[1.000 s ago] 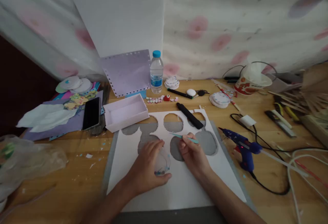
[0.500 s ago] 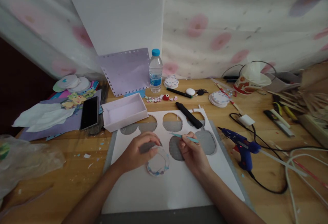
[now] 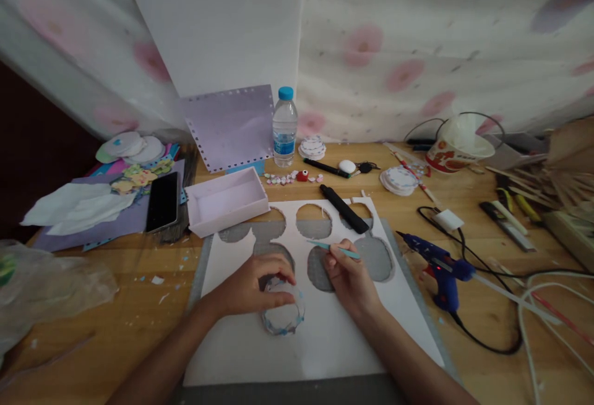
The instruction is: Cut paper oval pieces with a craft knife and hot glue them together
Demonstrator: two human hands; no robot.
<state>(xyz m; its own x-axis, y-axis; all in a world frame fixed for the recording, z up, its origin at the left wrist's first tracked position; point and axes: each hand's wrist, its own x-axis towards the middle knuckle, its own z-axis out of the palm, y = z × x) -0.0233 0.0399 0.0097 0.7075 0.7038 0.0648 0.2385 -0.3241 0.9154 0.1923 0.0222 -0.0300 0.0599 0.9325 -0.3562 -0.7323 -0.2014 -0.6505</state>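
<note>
My left hand (image 3: 260, 284) is over a round white paper disc (image 3: 284, 321) with small blue and pinkish bits around its rim. Its thumb and fingers are curved and apart, covering the disc's upper part; whether they touch it I cannot tell. Between the thumb and fingers of my right hand (image 3: 348, 275) are slim turquoise tweezers (image 3: 348, 252), their thin tip pointing left. Under both hands lies a white sheet (image 3: 341, 343) with several round holes cut out, on a grey cutting mat (image 3: 325, 392).
A glue gun (image 3: 439, 263) with cords is at the right. Behind the sheet stand a white box (image 3: 227, 204) and a water bottle (image 3: 284, 127). A black pen-like stick (image 3: 343, 208) lies on the sheet. A phone (image 3: 162, 201) is at the left; decorated discs (image 3: 399, 179) lie at the back.
My left hand has come down toward me, and the disc has shifted the same way. My right hand and the tweezers have hardly moved.
</note>
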